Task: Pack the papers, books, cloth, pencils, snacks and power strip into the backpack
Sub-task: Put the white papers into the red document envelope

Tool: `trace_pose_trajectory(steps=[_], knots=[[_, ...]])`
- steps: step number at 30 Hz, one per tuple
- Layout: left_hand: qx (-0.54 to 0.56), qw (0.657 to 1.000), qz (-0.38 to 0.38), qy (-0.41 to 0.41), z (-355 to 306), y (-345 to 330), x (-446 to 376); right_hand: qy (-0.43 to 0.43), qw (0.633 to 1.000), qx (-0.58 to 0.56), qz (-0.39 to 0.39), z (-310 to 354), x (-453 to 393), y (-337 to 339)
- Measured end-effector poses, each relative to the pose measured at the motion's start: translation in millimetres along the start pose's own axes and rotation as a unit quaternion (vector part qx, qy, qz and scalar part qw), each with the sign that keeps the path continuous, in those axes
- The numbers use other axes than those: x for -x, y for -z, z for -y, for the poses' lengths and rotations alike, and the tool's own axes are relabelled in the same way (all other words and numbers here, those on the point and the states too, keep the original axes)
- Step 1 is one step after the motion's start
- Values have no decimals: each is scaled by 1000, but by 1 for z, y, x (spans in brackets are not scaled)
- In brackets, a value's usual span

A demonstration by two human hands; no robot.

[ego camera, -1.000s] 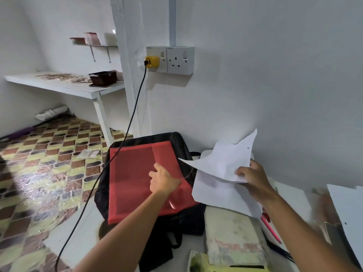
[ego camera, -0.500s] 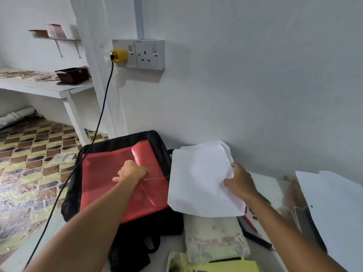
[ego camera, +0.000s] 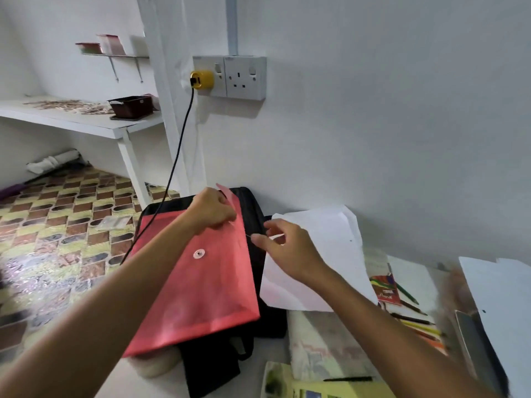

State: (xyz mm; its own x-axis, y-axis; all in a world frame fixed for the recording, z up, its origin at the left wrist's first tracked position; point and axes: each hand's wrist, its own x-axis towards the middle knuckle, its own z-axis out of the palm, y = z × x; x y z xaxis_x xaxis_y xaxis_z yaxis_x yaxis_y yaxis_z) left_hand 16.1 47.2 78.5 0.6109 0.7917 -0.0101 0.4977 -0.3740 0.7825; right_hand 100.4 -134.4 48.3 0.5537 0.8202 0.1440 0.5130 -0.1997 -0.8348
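The backpack [ego camera: 253, 214] lies black and flat on the desk [ego camera: 413, 268], against the wall at the desk's left end, and most of it is hidden: a red envelope folder [ego camera: 201, 285] rests across its top, so only its upper rim, right side and a strap near the front show. Whether it is unzipped cannot be told. The left hand [ego camera: 211, 209] is pinched on the folder's raised flap at the far corner; its fingertips are tucked behind the flap and cannot be seen. The right hand [ego camera: 283, 248] hovers just beside the folder's right edge with fingers spread apart and curled, holding nothing that can be made out; a thin thread seems to run from the folder toward it, too fine to be sure. Beneath that hand white papers [ego camera: 330, 254] lie partly on the backpack's right side and partly on the desk, their lower left corner covered by the wrist. Further right, coloured pencils [ego camera: 413, 320] and a small red packet [ego camera: 386, 291] are blurred. A folded pale cloth [ego camera: 319, 343] sits near the front edge, and a yellow-green book [ego camera: 330, 389] is cut off by the bottom of the view. More white sheets [ego camera: 500, 297] at the right end run out of view. A black cable [ego camera: 178, 156] drops from a yellow plug [ego camera: 201, 79] in the wall socket and passes behind the left forearm.
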Motion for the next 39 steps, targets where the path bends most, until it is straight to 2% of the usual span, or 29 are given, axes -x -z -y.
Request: trace_pose_trajectory(steps=[2, 4, 6, 8, 9, 10, 11, 12, 13, 14, 17, 20, 23, 29, 35, 39], knots=[[47, 997, 57, 9, -6, 4, 9, -42, 997, -26, 66, 22, 0, -28], [91, 992, 86, 19, -8, 7, 18, -64, 993, -19, 95, 30, -4, -41], [152, 983, 104, 13, -7, 7, 28, -83, 991, -44, 91, 29, -11, -43], [217, 971, 98, 14, -2, 2, 37, -111, 987, -106, 40, 22, -18, -44], [181, 981, 67, 2, 3, -2, 40, -137, 979, -154, 7, 17, -22, -44], [77, 996, 27, -23, 11, -4, 41, -164, 964, -210, -18, 13, -23, -42], [-56, 997, 6, -44, 19, -6, 43, -187, 944, -270, -34, 10, -24, -39], [-180, 982, 13, -47, 27, -10, 47, -206, 920, -330, -40, 6, -25, -36], [-258, 964, 46, -32, 36, -13, 50, -221, 897, -382, -41, 3, -26, -32], [-290, 954, 78, -9, 42, -17, 54, -229, 877, -420, -41, 0, -25, -28], [-291, 953, 78, 22, 51, -27, 61, -241, 845, -476, -33, -4, -23, -28], [-282, 959, 35, 14, 50, -35, 64, -241, 839, -486, -37, -10, -24, -32], [-226, 974, 17, 9, 52, -39, 64, -239, 823, -514, -39, -12, -27, -29], [-184, 980, 74, 21, 68, -40, 64, -272, 765, -584, -21, -15, -30, -20], [-160, 986, 40, 26, 69, -47, 65, -284, 781, -557, -17, -15, -31, -30], [-171, 985, 12, -11, 72, -50, 66, -283, 819, -500, -10, -10, -33, -32]])
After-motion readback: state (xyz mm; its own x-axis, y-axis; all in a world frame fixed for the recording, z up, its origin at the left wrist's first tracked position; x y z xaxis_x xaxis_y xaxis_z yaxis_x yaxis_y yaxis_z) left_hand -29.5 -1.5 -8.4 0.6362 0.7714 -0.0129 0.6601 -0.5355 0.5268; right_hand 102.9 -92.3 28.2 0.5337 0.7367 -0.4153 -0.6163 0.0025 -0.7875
